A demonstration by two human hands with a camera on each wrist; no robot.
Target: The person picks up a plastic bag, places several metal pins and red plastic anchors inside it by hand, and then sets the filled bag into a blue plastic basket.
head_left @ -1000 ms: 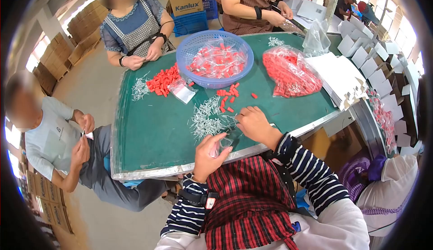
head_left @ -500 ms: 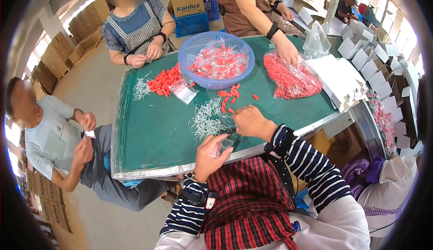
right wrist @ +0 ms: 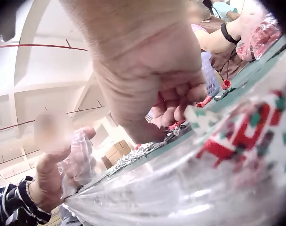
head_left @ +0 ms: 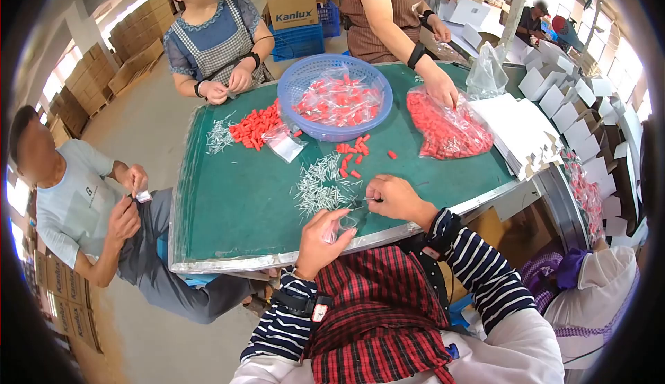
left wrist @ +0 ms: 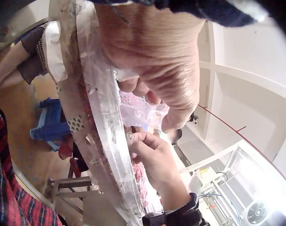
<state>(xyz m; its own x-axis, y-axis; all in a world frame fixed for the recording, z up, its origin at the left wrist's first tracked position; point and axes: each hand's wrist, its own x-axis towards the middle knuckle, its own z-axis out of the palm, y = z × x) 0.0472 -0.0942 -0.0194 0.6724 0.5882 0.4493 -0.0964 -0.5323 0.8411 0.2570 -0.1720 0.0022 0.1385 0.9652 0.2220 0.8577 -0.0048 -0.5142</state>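
My left hand holds a small clear plastic bag at the table's near edge, thumb on one side and fingers on the other. Bent fingers of my right hand pinch small silvery screws, just right of the bag. In the left wrist view, thin metal shows at the right hand's fingertips. A loose pile of screws lies on the green table beyond the left hand. Several short red hollow plugs are scattered behind that pile. In the right wrist view, the palm hides most of the pinched screws.
A blue basket of filled bags stands at the far side. Right of it, another person's hand reaches into a big bag of red plugs. White sheets lie at the right edge. Another person sits at the left.
My right hand has lifted off the near side of the screw pile and turned, screws now showing at its fingertips. The left hand keeps its hold. Across the table, a hand went into the big bag.
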